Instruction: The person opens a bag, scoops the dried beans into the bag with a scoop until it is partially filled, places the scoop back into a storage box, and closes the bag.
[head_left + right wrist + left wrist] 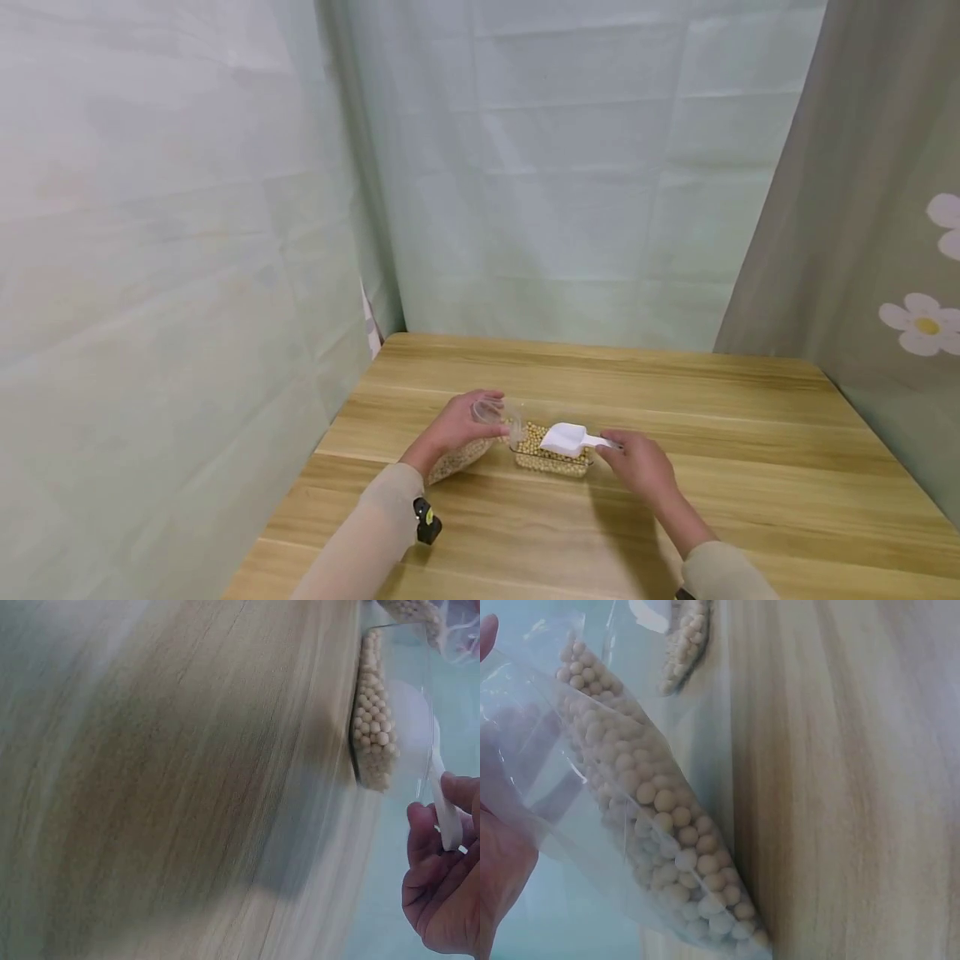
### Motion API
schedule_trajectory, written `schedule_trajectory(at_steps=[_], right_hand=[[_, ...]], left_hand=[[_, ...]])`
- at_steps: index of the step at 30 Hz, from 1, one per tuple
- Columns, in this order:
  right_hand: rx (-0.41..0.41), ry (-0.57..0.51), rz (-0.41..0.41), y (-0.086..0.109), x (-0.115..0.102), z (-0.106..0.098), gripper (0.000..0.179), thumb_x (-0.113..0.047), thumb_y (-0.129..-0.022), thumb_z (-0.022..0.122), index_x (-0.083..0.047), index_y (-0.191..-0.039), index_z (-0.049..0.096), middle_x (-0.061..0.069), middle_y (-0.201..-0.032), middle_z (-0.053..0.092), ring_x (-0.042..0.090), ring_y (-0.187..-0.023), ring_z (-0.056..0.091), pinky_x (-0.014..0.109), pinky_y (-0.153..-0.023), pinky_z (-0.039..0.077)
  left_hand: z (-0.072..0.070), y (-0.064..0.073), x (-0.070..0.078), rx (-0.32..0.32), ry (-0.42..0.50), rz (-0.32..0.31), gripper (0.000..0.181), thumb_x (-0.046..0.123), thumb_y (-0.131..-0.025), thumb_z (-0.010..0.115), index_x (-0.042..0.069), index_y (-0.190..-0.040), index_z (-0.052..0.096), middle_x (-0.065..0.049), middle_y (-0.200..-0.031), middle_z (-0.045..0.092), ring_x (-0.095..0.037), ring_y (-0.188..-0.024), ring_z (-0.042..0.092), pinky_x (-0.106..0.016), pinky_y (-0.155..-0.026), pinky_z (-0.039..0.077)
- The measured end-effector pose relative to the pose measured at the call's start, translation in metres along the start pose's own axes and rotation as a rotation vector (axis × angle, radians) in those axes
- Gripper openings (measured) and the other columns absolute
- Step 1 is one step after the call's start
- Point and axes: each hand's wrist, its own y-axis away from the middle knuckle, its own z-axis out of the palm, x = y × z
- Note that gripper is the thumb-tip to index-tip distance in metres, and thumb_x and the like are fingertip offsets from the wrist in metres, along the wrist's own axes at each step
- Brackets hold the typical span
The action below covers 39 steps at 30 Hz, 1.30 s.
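Note:
My left hand (459, 423) grips a clear plastic bag (664, 825) near its mouth. Round beige beans, which look like soybeans, fill the bag's lower part, and its mouth leans toward a clear rectangular container (590, 465). Similar beans (373, 724) lie inside that container. A white scoop (564, 439) is in my right hand (642, 467), its handle pinched between thumb and fingers. The scoop's bowl is over the container, among or just above the beans. In the right wrist view the bowl shows through the container's clear wall.
Everything stands on a light wood-grain table (750, 467). Pale curtains (555, 183) hang behind and to the left, and a grey-brown curtain with white flowers (927, 325) hangs at the right. A small black device (427, 522) is strapped at the left wrist.

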Motion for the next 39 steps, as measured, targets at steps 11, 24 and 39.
schedule_trajectory(at_steps=[11,24,39], right_hand=[[0.037,0.069,0.009,-0.004,-0.012,-0.001,0.052,-0.031,-0.097,0.064,-0.001,-0.138,0.056,0.025,-0.135,0.055,0.035,-0.100,0.064,0.051,-0.076,0.052],[-0.132,-0.474,-0.079,-0.008,-0.085,0.041,0.063,-0.043,-0.106,0.041,-0.003,-0.154,0.032,0.020,-0.155,0.036,0.042,-0.136,0.040,0.056,-0.109,0.033],[-0.213,-0.676,-0.075,-0.016,-0.107,0.063,0.077,-0.041,-0.101,0.056,-0.006,-0.158,0.019,0.019,-0.157,0.033,0.039,-0.144,0.027,0.062,-0.111,0.024]], left_hand=[[-0.015,0.005,0.006,0.079,0.222,0.016,0.059,0.024,-0.089,0.077,0.006,-0.140,0.055,-0.016,-0.128,0.063,-0.028,-0.109,0.064,-0.039,-0.088,0.054],[0.003,0.007,0.026,0.302,0.559,0.043,0.060,-0.005,-0.087,0.071,-0.008,-0.141,0.047,-0.029,-0.132,0.057,-0.033,-0.117,0.060,-0.027,-0.090,0.052],[0.011,0.009,0.019,0.172,0.472,0.125,0.087,0.070,-0.099,0.023,0.004,-0.157,0.023,-0.027,-0.152,0.035,-0.039,-0.143,0.030,-0.058,-0.114,0.022]])
